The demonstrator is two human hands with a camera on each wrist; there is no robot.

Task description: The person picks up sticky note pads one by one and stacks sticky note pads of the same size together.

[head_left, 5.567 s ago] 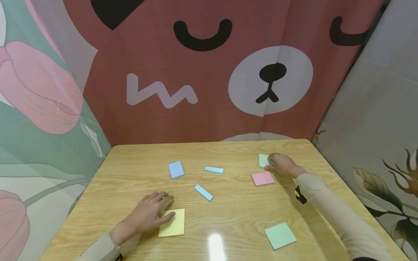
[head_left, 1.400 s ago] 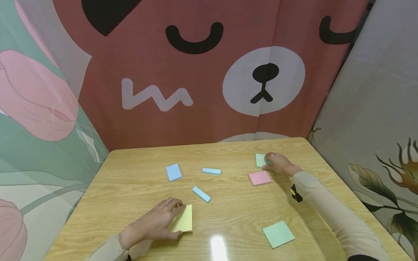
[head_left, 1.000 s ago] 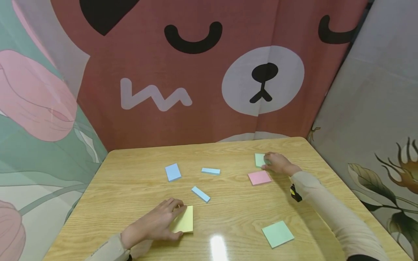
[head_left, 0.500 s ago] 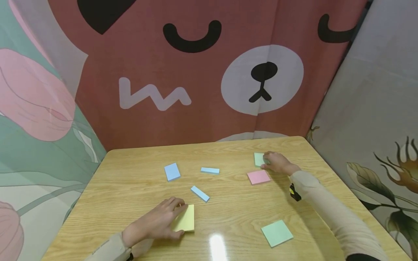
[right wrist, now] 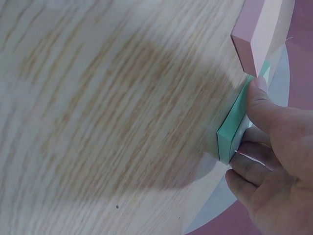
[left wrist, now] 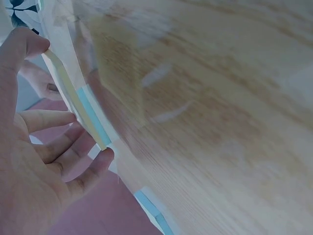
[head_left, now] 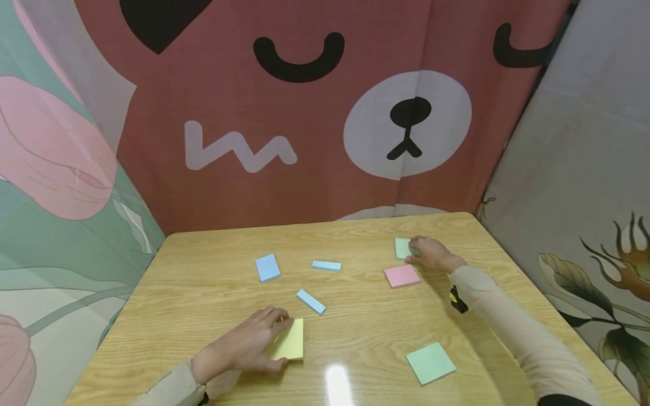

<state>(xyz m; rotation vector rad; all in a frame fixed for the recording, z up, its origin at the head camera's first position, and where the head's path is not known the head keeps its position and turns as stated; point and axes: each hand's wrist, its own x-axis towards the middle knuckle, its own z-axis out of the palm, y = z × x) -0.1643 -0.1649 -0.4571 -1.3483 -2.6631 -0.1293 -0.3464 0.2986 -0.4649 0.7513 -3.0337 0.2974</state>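
Observation:
In the head view my left hand [head_left: 249, 343] lies over the left part of a yellow sticky note pad [head_left: 291, 341]. Its thumb and fingers grip the pad by opposite edges, and the left wrist view shows that yellow pad [left wrist: 78, 103] nearly edge-on between them. At the back right, my right hand [head_left: 431, 252] holds a small light green sticky note pad [head_left: 402, 248], partly hidden by the fingers. The right wrist view has the thumb on one edge of this green pad [right wrist: 234, 120] and fingertips at another. Just in front of it lies a pink sticky note pad [head_left: 402, 276].
On the wooden table [head_left: 213, 254] are a blue square pad [head_left: 267, 267] and two narrow light blue pads, one farther back [head_left: 326, 265] and one slanted nearer [head_left: 311, 302]. A larger green pad [head_left: 430, 363] lies front right. Printed curtains [head_left: 325, 192] hang behind.
Over the earlier frames my left hand has gone from hovering over the yellow pad to gripping it, and the pad has shifted right. My right hand has stayed at the small green pad.

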